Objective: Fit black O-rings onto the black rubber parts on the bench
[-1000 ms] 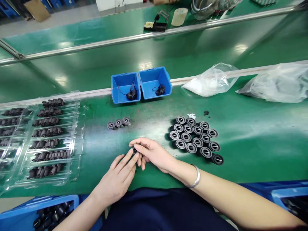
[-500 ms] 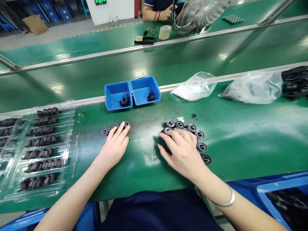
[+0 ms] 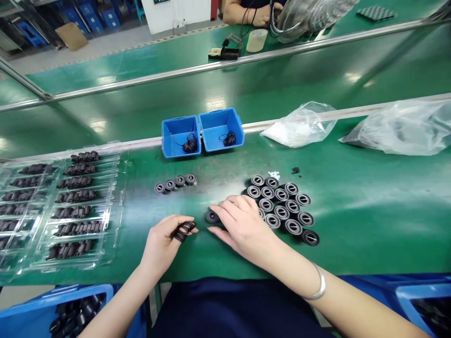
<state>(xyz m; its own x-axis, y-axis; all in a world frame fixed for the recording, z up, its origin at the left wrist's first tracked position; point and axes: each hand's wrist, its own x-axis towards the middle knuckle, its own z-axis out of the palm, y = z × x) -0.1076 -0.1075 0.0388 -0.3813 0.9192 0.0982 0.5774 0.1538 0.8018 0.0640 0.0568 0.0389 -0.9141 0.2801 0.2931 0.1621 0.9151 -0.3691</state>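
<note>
My left hand [image 3: 165, 239] is curled near the front of the green table, with several thin black rings [image 3: 183, 231] around its fingertips. My right hand [image 3: 243, 226] lies just right of it, fingers on a round black part [image 3: 212, 216] resting on the table. A cluster of several round black parts [image 3: 282, 207] stands behind and right of that hand. A short row of the same parts [image 3: 175, 183] sits farther back, left of centre.
Two joined blue bins [image 3: 202, 131] holding black coils stand at the back. Clear plastic trays [image 3: 59, 206] with rows of black pieces fill the left. Plastic bags [image 3: 303, 124] lie at the right. Blue crates [image 3: 52, 310] sit below the table edge. Another person's hands [image 3: 253, 11] work across the belt.
My left hand has drawn back from the short row toward me and now carries black rings. My right hand has slid left off the cluster with one part.
</note>
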